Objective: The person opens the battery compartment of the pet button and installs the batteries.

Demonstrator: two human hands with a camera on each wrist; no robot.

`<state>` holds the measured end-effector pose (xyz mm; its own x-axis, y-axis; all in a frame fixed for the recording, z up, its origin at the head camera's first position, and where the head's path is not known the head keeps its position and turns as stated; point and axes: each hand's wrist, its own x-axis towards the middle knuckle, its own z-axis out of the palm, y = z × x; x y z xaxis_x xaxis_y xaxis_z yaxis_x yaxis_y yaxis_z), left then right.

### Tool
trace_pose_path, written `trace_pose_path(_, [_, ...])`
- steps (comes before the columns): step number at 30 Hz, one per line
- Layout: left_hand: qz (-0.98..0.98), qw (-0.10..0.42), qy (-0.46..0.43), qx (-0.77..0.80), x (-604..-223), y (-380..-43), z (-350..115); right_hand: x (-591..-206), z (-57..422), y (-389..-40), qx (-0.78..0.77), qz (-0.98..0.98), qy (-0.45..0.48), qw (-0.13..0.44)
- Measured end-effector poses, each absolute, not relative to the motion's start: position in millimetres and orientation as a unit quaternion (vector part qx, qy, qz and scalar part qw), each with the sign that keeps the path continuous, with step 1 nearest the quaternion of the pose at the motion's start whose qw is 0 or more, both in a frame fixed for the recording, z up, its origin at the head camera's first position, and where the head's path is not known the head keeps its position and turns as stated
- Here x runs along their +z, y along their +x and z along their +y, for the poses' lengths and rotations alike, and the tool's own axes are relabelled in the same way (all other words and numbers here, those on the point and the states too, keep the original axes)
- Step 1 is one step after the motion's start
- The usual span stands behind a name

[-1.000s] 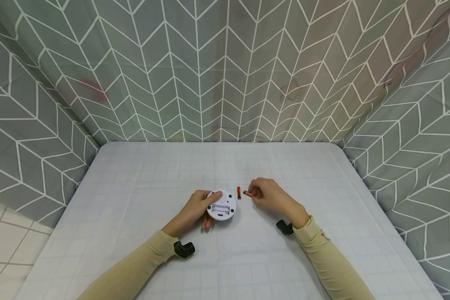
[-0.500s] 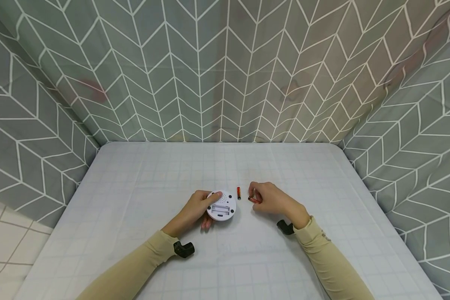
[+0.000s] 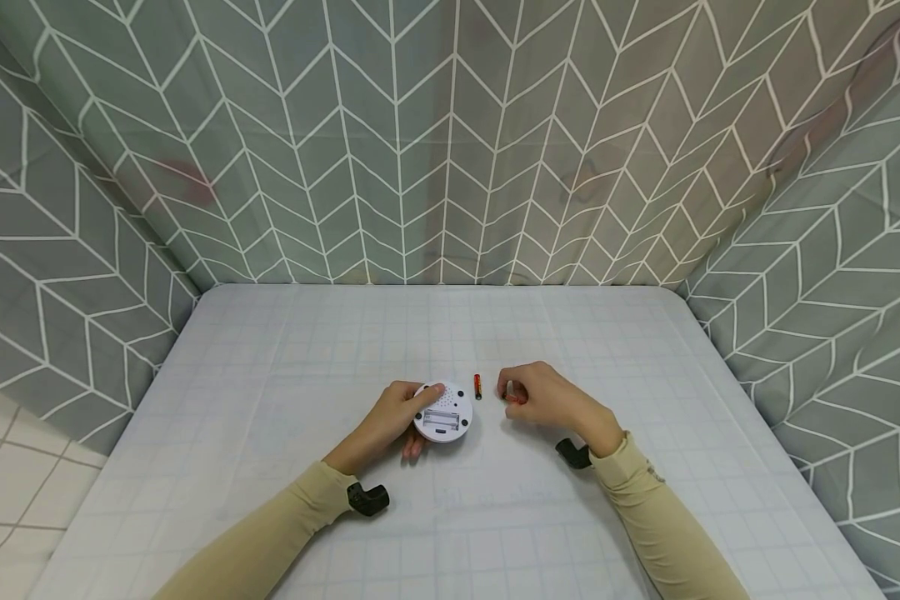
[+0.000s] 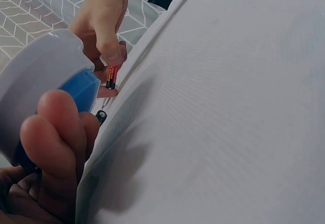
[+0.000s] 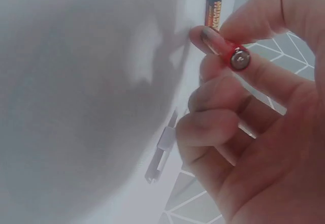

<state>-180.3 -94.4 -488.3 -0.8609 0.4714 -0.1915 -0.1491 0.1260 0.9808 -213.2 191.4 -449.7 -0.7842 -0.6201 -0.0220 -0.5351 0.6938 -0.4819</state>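
In the head view my left hand (image 3: pixel 399 414) holds a round white device (image 3: pixel 453 398), thumb on top and fingers underneath. Its upturned face has small speaker holes, dark round feet and an uncovered battery compartment (image 3: pixel 441 419) with bare slots. A blue part (image 4: pixel 81 89) shows on its other side in the left wrist view. To the right, my right hand (image 3: pixel 543 393) pinches a red AAA-size battery (image 5: pixel 223 46) between thumb and fingers, its flat end facing the wrist camera. A second red and black battery (image 3: pixel 477 387) lies on the table between device and right hand.
A white cloth covers the table (image 3: pixel 375 333), with patterned grey curtains (image 3: pixel 435 167) behind and at both sides. Near my right fingers in the right wrist view is a small pale piece (image 5: pixel 165 138). Black wrist cameras (image 3: pixel 368 499) sit at both cuffs.
My right hand has drawn the battery slightly right, away from the other one, and turned it in its fingers. My left hand and the device have stayed in place.
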Motion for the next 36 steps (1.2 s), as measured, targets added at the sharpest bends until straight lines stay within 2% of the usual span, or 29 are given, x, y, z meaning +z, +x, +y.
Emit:
trace_pose_path(9, [0.714, 0.236, 0.114, 0.649, -490, -180, -95, -447, 195, -215, -0.258, 0.905, -0.329, 0.077])
trace_pose_path(23, [0.719, 0.234, 0.103, 0.647, -491, -183, -94, -422, 178, -199, -0.419, 0.832, -0.339, 0.130])
trace_pose_path(32, [0.727, 0.226, 0.106, 0.640, -491, -183, -93, -401, 155, -176, -0.475, 0.798, -0.360, 0.088])
trace_pose_path(36, [0.724, 0.227, 0.109, 0.643, -490, -182, -94, -405, 149, -174, -0.479, 0.799, -0.356, 0.072])
